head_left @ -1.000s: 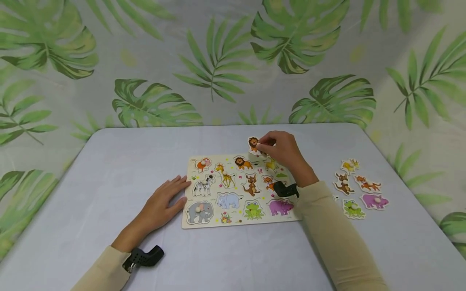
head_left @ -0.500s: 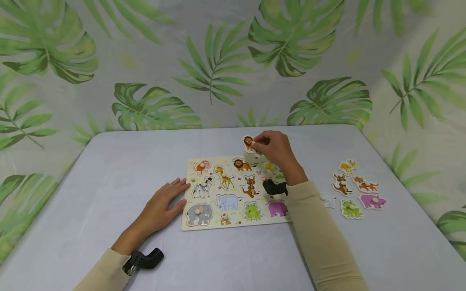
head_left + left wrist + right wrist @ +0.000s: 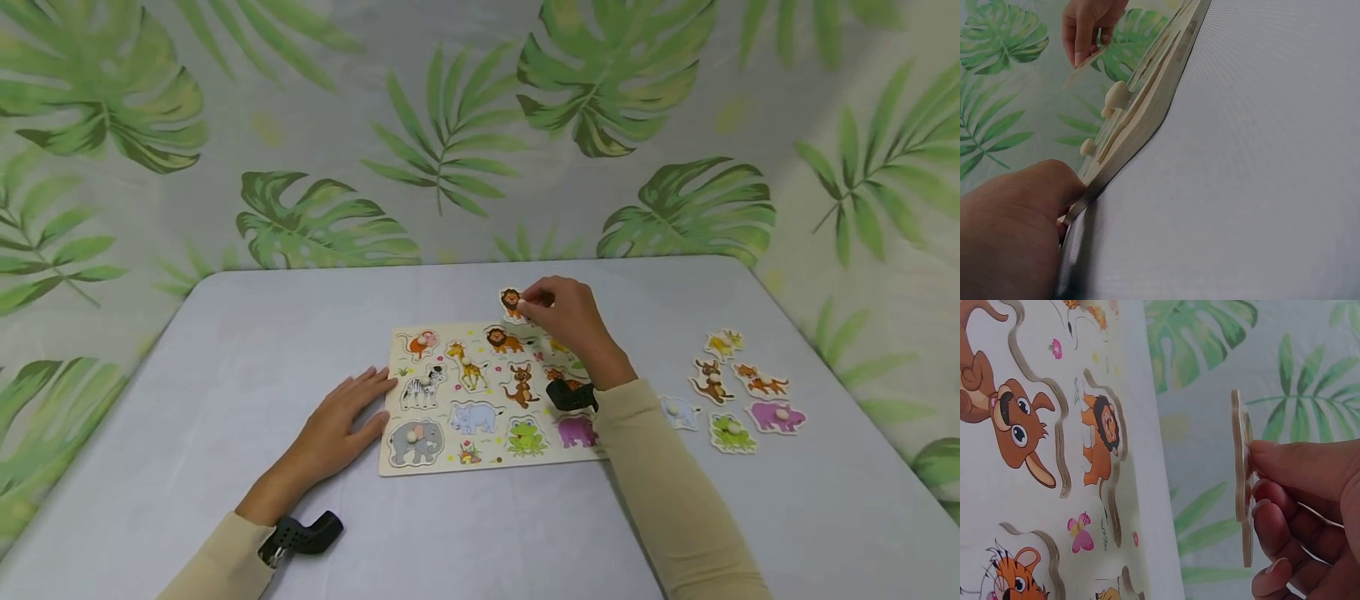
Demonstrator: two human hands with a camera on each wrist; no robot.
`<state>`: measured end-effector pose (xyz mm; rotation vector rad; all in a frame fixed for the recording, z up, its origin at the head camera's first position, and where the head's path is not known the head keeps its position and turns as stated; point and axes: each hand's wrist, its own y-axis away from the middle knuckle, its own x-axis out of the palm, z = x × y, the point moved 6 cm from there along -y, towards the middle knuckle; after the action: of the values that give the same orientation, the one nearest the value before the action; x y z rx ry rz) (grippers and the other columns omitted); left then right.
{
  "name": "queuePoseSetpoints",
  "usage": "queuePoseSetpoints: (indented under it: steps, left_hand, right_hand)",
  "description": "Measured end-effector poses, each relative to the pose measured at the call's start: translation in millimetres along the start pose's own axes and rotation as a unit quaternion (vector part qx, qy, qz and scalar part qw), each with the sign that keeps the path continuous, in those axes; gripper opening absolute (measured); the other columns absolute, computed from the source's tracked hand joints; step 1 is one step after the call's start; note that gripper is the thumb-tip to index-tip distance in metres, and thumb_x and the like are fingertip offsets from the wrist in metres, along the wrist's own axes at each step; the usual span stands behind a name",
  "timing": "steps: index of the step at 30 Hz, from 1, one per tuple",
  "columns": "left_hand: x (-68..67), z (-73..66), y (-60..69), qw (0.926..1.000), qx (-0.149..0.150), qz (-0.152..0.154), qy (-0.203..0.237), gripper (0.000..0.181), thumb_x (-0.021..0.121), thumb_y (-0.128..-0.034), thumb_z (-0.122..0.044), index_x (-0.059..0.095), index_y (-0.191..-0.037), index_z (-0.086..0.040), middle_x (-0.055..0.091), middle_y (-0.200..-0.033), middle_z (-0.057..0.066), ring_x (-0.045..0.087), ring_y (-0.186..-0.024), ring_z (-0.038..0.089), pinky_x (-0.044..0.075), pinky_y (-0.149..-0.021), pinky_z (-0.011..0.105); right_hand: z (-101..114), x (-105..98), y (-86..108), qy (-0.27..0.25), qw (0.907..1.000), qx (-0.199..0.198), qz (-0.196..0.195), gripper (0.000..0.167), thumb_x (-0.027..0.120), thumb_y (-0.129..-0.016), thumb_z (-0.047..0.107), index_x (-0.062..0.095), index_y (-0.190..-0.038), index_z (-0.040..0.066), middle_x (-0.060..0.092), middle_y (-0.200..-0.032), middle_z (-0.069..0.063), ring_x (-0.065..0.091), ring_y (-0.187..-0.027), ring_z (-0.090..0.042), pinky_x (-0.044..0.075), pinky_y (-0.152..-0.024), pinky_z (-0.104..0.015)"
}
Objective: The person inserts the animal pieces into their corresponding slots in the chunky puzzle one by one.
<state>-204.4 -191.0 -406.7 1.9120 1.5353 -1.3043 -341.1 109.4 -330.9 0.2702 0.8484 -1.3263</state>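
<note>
My right hand (image 3: 572, 321) pinches the lion piece (image 3: 512, 303) by its knob, above the far edge of the puzzle board (image 3: 442, 461). In the right wrist view the piece (image 3: 1240, 469) stands edge-on at the fingertips of the hand (image 3: 1310, 512), apart from the board. The board's lion recess (image 3: 1099, 440) shows a printed lion. My left hand (image 3: 327, 433) lies with extended fingers against the board's left edge; in the left wrist view the hand (image 3: 1019, 219) touches the board's edge (image 3: 1141, 125). Monkey, giraffe, zebra and elephant pieces with knobs sit in the board.
Right of the board lie several loose pieces: a yellow animal (image 3: 723, 343), a kangaroo (image 3: 710, 382), a tiger (image 3: 761, 382), a purple hippo (image 3: 777, 417), a frog (image 3: 732, 434) and a pale blue animal (image 3: 678, 412). A leaf-patterned cloth (image 3: 465, 100) hangs behind the table.
Over the past second, my right hand has shifted slightly left with the lion piece, and the pale blue piece has come fully into sight. My left hand stays at the board's edge.
</note>
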Motion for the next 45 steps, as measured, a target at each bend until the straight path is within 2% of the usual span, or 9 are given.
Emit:
queuePoseSetpoints:
  steps: [10,26,35,45]
  left_hand:
    - [0.1,-1.3,0.6,1.0,-0.003,0.002,0.0,0.049,0.058,-0.0964,-0.026,0.048,-0.143,-0.012,0.039,-0.151,0.006,0.028,-0.143,0.028,0.018,-0.118,0.047]
    - [0.0,-0.5,0.5,1.0,-0.005,0.004,-0.003,0.05,0.058,-0.0963,-0.025,0.048,-0.143,-0.014,0.039,-0.151,0.005,0.028,-0.143,0.027,0.018,-0.118,0.047]
    - [1.8,0.6,0.6,1.0,-0.001,0.002,0.0,0.049,0.058,-0.0966,-0.026,0.048,-0.143,-0.013,0.039,-0.151,0.005,0.028,-0.143,0.028,0.018,-0.118,0.047]
    - [-0.2,-0.7,0.5,1.0,0.004,-0.006,-0.002,0.048,0.058,-0.0964,-0.025,0.049,-0.142,-0.013,0.041,-0.151,0.005,0.03,-0.142,0.027,0.019,-0.118,0.046]
  right_hand:
    - [-2,7,3.1,-0.01,0.9999,-0.001,0.009,0.016,0.069,-0.091,0.02,0.071,-0.1,0.008,0.065,-0.092,-0.007,0.058,-0.081,-0.021,0.051,-0.068,-0.036]
    - [-7,17,5.5,-0.018,0.9997,0.009,0.012,0.014,0.071,-0.089,0.02,0.072,-0.097,0.009,0.065,-0.089,-0.006,0.058,-0.078,-0.02,0.051,-0.067,-0.035]
    - [-9,21,8.3,-0.012,0.9994,0.014,0.03,0.015,0.07,-0.09,0.022,0.072,-0.098,0.01,0.065,-0.089,-0.005,0.057,-0.078,-0.02,0.05,-0.065,-0.034]
    - [-10,25,8.5,-0.016,0.9992,0.0,0.037,0.013,0.069,-0.09,0.021,0.072,-0.097,0.01,0.065,-0.087,-0.004,0.058,-0.077,-0.019,0.05,-0.065,-0.035]
